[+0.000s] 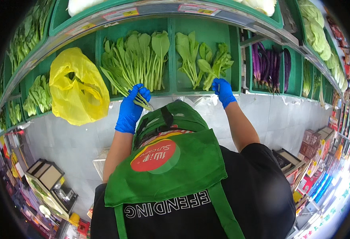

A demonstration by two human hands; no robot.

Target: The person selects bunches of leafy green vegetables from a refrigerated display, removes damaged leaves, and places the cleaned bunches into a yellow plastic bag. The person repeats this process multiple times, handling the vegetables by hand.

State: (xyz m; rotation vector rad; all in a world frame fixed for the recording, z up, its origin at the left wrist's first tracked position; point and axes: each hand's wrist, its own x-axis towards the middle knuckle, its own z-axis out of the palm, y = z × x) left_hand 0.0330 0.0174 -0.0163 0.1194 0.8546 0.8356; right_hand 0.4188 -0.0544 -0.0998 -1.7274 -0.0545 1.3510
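Observation:
My left hand [132,106], in a blue glove, is closed around a few leafy green stalks [117,83] at the front of a green crate. Their cut ends poke out below the fingers, and more long-stemmed leafy greens [137,55] lie behind them. At the front edge of the crate to the right, my blue-gloved right hand [224,92] pinches the stem end of a leafy green [214,68]. Beside it in that crate rests a smaller bunch of greens [188,55].
A yellow plastic bag [81,105] sits on the crates at the left. Purple eggplants [267,65] fill a crate at the right. Above runs an upper shelf edge [155,11] with price labels. Grey tiled floor [79,141] lies below the crates.

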